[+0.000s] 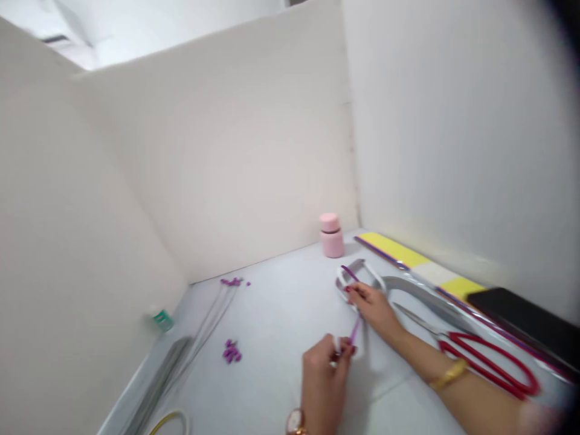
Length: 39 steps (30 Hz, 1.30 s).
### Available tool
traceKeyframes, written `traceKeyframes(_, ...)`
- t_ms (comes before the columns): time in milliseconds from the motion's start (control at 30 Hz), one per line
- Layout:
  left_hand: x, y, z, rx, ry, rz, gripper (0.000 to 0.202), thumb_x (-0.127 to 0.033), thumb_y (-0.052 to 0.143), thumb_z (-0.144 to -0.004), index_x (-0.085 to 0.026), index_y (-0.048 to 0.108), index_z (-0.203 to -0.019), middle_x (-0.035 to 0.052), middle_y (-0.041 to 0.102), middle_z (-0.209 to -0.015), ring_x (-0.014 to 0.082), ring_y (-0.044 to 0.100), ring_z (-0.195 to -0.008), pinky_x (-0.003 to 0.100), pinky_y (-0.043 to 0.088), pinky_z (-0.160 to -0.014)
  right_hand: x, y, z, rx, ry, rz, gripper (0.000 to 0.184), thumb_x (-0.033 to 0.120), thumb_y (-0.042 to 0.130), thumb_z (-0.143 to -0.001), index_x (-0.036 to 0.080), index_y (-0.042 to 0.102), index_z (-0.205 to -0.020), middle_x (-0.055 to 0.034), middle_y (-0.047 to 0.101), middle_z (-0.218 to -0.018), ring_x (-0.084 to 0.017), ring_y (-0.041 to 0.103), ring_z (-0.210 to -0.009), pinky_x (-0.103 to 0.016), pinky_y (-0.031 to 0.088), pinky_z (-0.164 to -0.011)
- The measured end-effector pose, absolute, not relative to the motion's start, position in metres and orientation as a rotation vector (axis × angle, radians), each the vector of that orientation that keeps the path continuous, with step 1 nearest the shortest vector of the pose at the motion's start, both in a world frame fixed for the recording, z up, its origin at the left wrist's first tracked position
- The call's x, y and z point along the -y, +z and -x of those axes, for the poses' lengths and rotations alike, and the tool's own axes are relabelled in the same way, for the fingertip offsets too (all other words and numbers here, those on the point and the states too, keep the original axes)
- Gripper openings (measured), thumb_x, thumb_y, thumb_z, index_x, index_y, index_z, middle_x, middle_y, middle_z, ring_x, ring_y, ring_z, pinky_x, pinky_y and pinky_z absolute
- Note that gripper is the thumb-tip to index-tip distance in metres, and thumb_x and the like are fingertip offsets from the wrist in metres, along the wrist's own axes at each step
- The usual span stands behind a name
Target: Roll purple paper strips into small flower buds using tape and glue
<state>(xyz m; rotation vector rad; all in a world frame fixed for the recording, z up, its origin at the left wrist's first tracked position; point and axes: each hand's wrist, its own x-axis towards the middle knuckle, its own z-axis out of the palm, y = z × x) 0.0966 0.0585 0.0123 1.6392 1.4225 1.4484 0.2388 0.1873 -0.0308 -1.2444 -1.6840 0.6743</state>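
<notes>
Hands close, not touching, above table [272, 344]: left hand [322, 380] pinches purple stick [354, 330], right hand [372, 309] clamps white wire loop [347, 281], stick lying across it. Purple beads [231, 351] well left; red scissors [487, 365] near right hand

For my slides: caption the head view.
Left hand and right hand hold a purple stick across a white loop.

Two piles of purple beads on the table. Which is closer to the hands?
The front pile, nearest the left hand. The other pile lies farther back, near the wall, by the ends of the thin wires.
</notes>
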Motion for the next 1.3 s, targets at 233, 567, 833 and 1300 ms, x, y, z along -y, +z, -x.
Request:
traceKeyframes(233, -0.079, -0.006, -0.074, -1.399, 1.347, -1.182, 0.018, -0.032, 0.055, -0.075, -0.016, 0.055, -0.067, 0.0090, 0.069, -0.073, 0.0219, 0.065, -0.070, 0.028, 0.047, -0.057, -0.184, -0.021, -0.248, 1.858, 0.684, 1.106, 0.026, 0.029, 0.048, -0.086, 0.015, 0.051, -0.108, -0.0063, 0.054, -0.108, -0.019, 0.055, -0.090, -0.038, 0.047, -0.075)
traceKeyframes(567, -0.082, -0.009, -0.065, -1.368, 1.416, -0.916, 0.024, -0.039, 0.065, -0.065, -0.016, 0.057, -0.065, 0.0050, 0.069, -0.066, 0.0182, 0.064, -0.063, 0.025, 0.045, -0.056, -0.179, -0.013, -0.257, 2.185, 0.667, 0.800, 0.033, 0.009, 0.059, -0.065, 0.021, 0.062, -0.096, -0.0062, 0.053, -0.107, -0.021, 0.046, -0.102, -0.037, 0.036, -0.090)
traceKeyframes(833, -0.079, -0.006, -0.068, -1.316, 1.450, -0.875, 0.022, -0.036, 0.065, -0.067, -0.015, 0.058, -0.064, 0.0030, 0.069, -0.066, 0.0138, 0.062, -0.057, 0.023, 0.043, -0.054, -0.176, -0.012, -0.253, 2.233, 0.547, 0.824, 0.035, 0.004, 0.050, -0.071, 0.024, 0.064, -0.096, -0.0059, 0.055, -0.102, -0.019, 0.048, -0.099, -0.035, 0.037, -0.088)
traceKeyframes(1300, -0.076, -0.006, -0.074, -1.347, 1.618, -0.818, 0.013, -0.022, 0.059, -0.070, -0.015, 0.051, -0.062, 0.0053, 0.067, -0.060, 0.0109, 0.059, -0.047, 0.020, 0.041, -0.045, -0.206, -0.053, -0.262, 2.196, 0.350, 0.848, 0.022, 0.041, 0.059, -0.067, 0.026, 0.071, -0.079, -0.0127, 0.060, -0.098, -0.028, 0.055, -0.093, -0.041, 0.043, -0.083)
